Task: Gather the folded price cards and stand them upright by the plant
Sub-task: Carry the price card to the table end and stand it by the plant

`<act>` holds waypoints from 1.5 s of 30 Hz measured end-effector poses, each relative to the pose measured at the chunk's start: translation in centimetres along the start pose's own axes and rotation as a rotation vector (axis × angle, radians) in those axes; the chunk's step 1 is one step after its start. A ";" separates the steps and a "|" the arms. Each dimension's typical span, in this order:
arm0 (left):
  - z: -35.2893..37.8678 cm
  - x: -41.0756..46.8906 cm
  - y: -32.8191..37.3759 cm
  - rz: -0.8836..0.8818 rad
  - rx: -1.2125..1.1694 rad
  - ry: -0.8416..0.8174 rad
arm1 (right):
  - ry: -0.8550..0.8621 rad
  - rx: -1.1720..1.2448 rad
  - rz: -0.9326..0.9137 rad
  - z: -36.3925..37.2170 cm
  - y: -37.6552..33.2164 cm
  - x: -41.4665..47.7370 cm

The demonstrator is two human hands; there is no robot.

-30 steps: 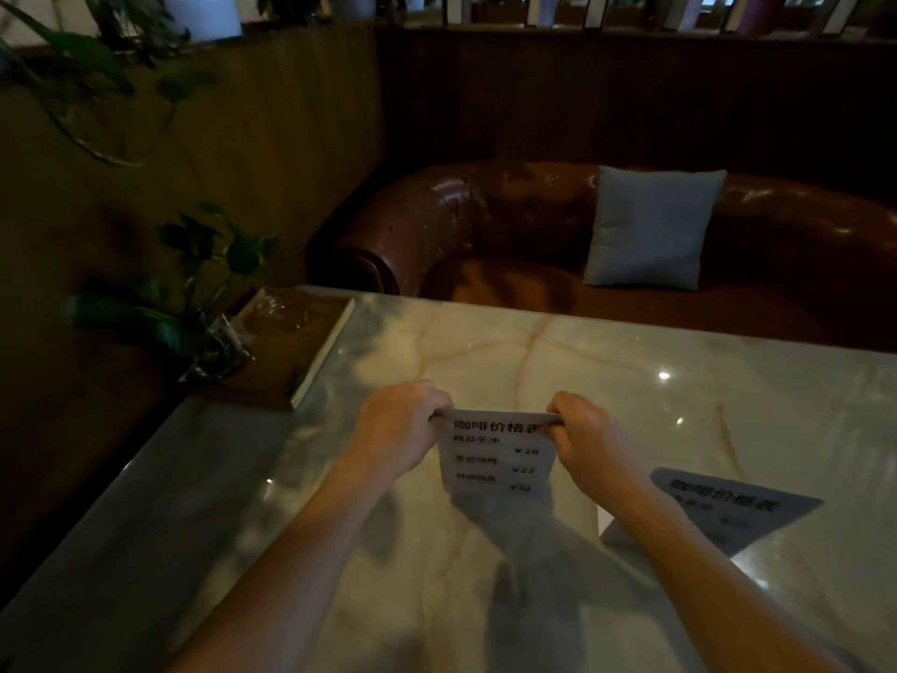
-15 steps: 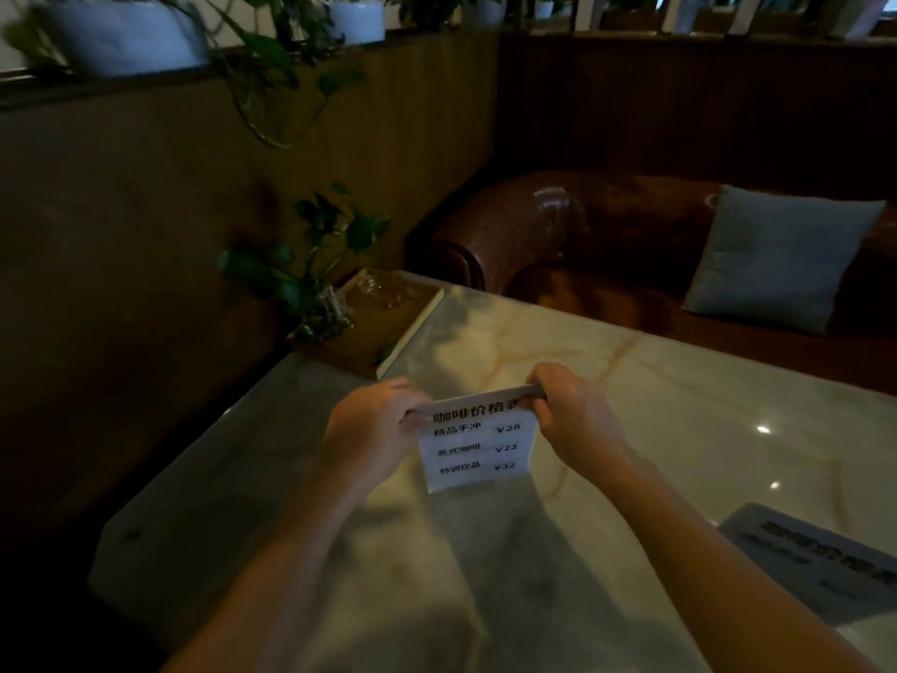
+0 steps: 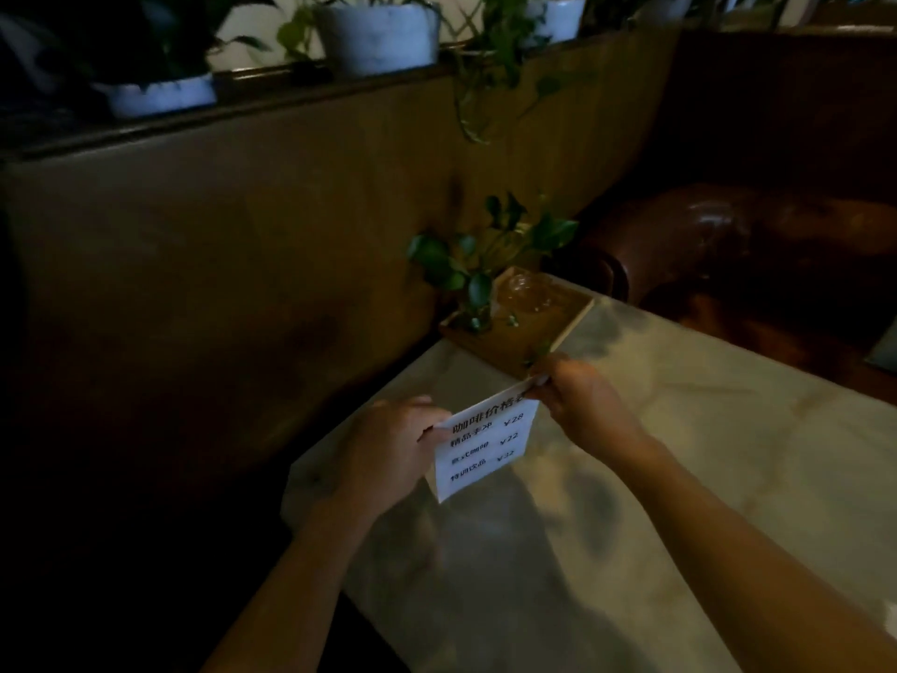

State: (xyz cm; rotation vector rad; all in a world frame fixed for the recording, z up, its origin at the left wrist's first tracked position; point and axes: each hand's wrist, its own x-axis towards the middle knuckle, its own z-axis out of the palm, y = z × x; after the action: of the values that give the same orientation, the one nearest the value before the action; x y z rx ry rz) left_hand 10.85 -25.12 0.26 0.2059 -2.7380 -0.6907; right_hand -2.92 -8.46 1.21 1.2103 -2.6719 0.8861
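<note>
A white folded price card (image 3: 485,444) with black printed lines hangs above the marble table (image 3: 679,478). My left hand (image 3: 388,449) pinches its top left corner and my right hand (image 3: 577,395) pinches its top right corner. The card is tilted, with the right end higher. A small green plant (image 3: 480,264) in a glass vase stands on a wooden tray (image 3: 558,327) at the table's far left corner, just beyond my right hand. No other card is in view.
A clear glass (image 3: 526,293) sits on the tray beside the plant. A wooden partition (image 3: 242,245) with white planters (image 3: 378,36) on top runs along the table's left edge. A brown leather sofa (image 3: 752,264) stands behind the table.
Both hands have carried the card left and forward toward the plant tray. The view has swung left, so the second card and the cushion have left the frame.
</note>
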 end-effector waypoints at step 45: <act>-3.5 -1.1 -11.6 -0.410 0.058 -0.123 | -0.539 -0.113 -0.055 10.1 -8.0 11.7</act>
State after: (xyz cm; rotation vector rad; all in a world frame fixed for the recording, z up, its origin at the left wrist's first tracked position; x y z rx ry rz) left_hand 13.78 -36.51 -2.68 0.7790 -2.8626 -0.7460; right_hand -3.60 -25.82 0.10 1.6827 -3.0065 0.4339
